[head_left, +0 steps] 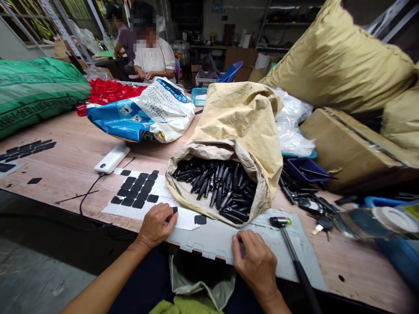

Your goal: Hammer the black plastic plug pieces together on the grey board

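Observation:
My left hand (157, 226) is closed at the table's front edge, thumb and forefinger pinching a small black rounded piece (174, 210). Just behind it, similar black pieces (139, 188) lie in rows on a white sheet (114, 208). Another black piece (200, 219) rests between my hands, at the edge of a grey board (209, 240). On that board my right hand (257, 259) is curled, with something dark, mostly hidden, between thumb and fingers. A small hammer (288, 240) lies to its right. An open tan sack (225, 148) holds many black tapered parts (219, 185).
A white power bank (112, 158) with a cable sits left. A blue-white bag (144, 113) and red pieces (111, 90) lie behind. At right are keys (322, 224), a clear jar (369, 221) and a purple tray (307, 170). An open grey bag (203, 279) hangs below the edge. Two people sit behind.

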### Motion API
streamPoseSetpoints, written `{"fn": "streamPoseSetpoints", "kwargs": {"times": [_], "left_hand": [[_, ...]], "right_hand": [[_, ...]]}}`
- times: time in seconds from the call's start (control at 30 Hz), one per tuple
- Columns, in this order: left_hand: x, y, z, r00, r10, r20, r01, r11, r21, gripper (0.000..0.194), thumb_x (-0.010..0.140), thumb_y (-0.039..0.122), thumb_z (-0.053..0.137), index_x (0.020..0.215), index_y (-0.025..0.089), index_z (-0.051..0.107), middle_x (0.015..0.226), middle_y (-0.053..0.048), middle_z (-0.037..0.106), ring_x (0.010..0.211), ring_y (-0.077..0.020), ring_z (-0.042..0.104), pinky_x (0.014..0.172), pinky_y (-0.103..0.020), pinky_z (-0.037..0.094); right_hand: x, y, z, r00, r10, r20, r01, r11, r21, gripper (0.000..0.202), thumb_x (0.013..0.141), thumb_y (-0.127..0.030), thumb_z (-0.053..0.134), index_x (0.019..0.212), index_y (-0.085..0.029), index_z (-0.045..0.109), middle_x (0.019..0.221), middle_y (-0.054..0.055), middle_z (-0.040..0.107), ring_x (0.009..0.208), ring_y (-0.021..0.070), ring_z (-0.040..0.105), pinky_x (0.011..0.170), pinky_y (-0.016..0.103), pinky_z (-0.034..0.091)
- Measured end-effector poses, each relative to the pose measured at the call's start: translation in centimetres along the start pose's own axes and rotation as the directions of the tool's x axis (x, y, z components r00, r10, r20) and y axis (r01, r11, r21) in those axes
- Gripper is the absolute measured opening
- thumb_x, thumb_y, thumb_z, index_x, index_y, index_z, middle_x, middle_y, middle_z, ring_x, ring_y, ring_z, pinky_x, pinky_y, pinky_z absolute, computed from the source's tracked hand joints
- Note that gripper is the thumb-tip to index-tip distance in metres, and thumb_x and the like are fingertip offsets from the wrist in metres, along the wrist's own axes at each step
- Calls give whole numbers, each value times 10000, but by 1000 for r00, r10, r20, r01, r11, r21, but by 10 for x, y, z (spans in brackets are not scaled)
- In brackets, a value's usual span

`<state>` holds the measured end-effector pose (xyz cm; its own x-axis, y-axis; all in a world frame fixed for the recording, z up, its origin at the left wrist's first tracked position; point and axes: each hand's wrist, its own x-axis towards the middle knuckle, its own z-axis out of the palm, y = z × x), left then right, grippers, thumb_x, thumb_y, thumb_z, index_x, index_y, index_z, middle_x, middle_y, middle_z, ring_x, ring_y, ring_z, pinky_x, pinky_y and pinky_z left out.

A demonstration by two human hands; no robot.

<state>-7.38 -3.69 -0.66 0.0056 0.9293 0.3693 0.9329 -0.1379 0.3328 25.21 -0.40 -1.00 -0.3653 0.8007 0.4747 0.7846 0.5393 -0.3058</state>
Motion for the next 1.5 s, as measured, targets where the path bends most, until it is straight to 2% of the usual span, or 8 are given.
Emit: {"fn": "streamPoseSetpoints", "kwargs": {"times": [0.7, 0.8, 0.87, 1.07, 1.17, 1.3, 1.4, 1.5], "left_hand": [[-4, -1, -2, 1000, 13, 9, -13, 999, -49, 293, 948, 292, 584, 678, 215, 497, 656, 3, 500, 680, -186, 481, 701, -352, 376], [15, 19, -6, 999, -5, -38, -3, 976, -220, 76, 948, 240, 575, 922, 213, 641, 731, -3, 556, 712, -185, 530, 702, -330, 422], [41, 38, -7, 992, 118, -37, -123, 946, -300, 259, 950, 158, 530, 1169, 225, 652, 911, -45, 633, 860, -208, 586, 786, -340, 461], [133, 78, 12, 803, 569, 179, -508, 810, -294, 621, 760, -52, 577, 1226, 338, 700, 1199, -68, 615, 1040, -249, 555, 875, -383, 416], [153, 80, 26, 709, 658, 254, -590, 751, -297, 544, 720, -31, 648, 1127, 320, 730, 1210, -60, 615, 1056, -257, 543, 872, -387, 393], [159, 79, 35, 643, 702, 305, -654, 711, -259, 395, 748, 7, 656, 1037, 267, 727, 1236, -74, 627, 1063, -267, 544, 870, -401, 387], [157, 81, 28, 670, 687, 280, -626, 726, -283, 333, 805, 24, 635, 1037, 253, 704, 1232, -69, 663, 1114, -263, 548, 935, -410, 379], [144, 84, 10, 758, 619, 208, -543, 774, -324, 245, 885, 100, 623, 1076, 242, 680, 1146, -62, 714, 1109, -257, 565, 981, -423, 370]], "right_hand": [[-1, -3, 1, 988, 128, -88, -130, 991, -20, 185, 955, -207, 556, 772, -217, 531, 700, 6, 554, 671, 163, 506, 660, 307, 353], [-1, -3, 1, 989, 130, -68, -131, 991, -12, 188, 959, -204, 546, 772, -217, 530, 704, 8, 553, 678, 164, 508, 667, 305, 357], [-1, -3, 1, 989, 132, -62, -133, 991, -8, 189, 960, -204, 543, 771, -217, 531, 706, 8, 554, 681, 164, 509, 669, 304, 359], [-1, -4, -1, 987, 144, -70, -144, 990, 6, 191, 959, -193, 528, 769, -219, 518, 707, 11, 553, 679, 165, 503, 666, 304, 352], [-1, -4, -1, 984, 164, -75, -164, 986, 7, 192, 959, -190, 522, 770, -220, 507, 704, 11, 546, 682, 167, 501, 672, 306, 352], [-1, -4, -1, 982, 171, -82, -170, 985, 13, 192, 954, -184, 522, 765, -218, 507, 700, 8, 538, 684, 164, 497, 679, 307, 353], [-1, -4, -1, 981, 173, -90, -173, 985, 13, 199, 950, -182, 524, 755, -218, 507, 698, 8, 537, 679, 162, 490, 673, 307, 349], [-1, -4, 0, 980, 181, -84, -181, 983, 11, 191, 945, -182, 528, 758, -217, 516, 698, 9, 538, 690, 165, 500, 683, 306, 357]]}}
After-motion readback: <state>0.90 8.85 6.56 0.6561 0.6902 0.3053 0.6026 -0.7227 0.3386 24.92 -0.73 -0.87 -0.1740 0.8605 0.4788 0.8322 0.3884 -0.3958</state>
